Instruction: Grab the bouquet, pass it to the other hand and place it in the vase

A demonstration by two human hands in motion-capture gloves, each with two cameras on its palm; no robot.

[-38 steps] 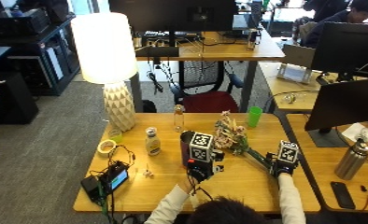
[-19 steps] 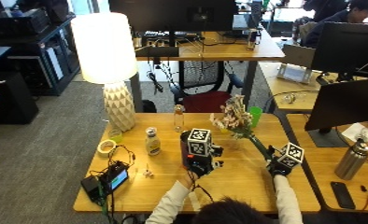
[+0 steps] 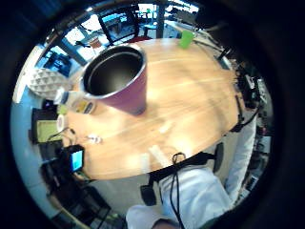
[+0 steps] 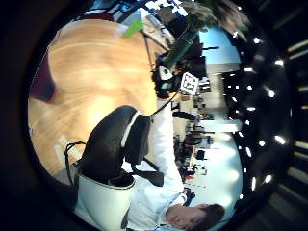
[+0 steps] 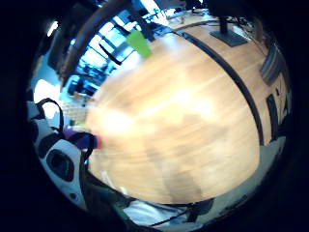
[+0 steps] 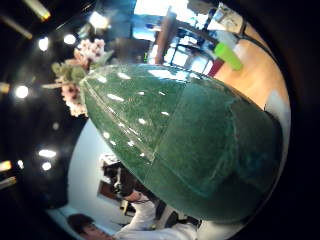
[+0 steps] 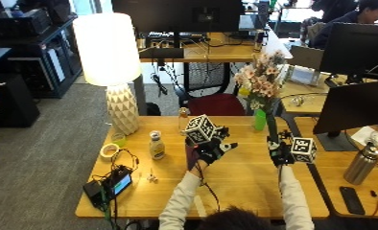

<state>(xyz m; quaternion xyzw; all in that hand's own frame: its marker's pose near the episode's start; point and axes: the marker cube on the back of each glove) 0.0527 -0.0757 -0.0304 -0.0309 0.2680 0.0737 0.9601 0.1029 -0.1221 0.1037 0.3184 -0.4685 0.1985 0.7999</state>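
2 gloved hands work above the wooden counter (image 7: 253, 177). The right hand (image 7: 279, 152) has its fingers clamped on the dark green wrapped stem of the bouquet (image 7: 260, 81), holding it upright so its pale pink flowers stand high over the far edge of the counter. The right thumb side palm view shows that green wrap filling the space close to the palm, flowers at its far end.

The left hand (image 7: 209, 149) hovers just beside the vase (image 3: 119, 78), palm turned up, fingers spread apart and holding nothing. The 1 vase, a purple cup with a dark inside, stands on the counter below the left palm and nothing lies in it.

Open wood runs between the 2 hands and toward the near edge. At the left side of the counter sit 1 small bottle (image 7: 156, 144), 1 roll of tape (image 7: 109, 151) and 1 small device with a lit screen (image 7: 121, 183) near the corner. 1 green cup (image 7: 260, 120) stands at the far edge just behind the bouquet stem, and 1 white lamp (image 7: 112, 67) rises at the far left corner. On the neighbouring desk to the right are 1 steel bottle (image 7: 360, 164) and 1 phone (image 7: 350, 197).
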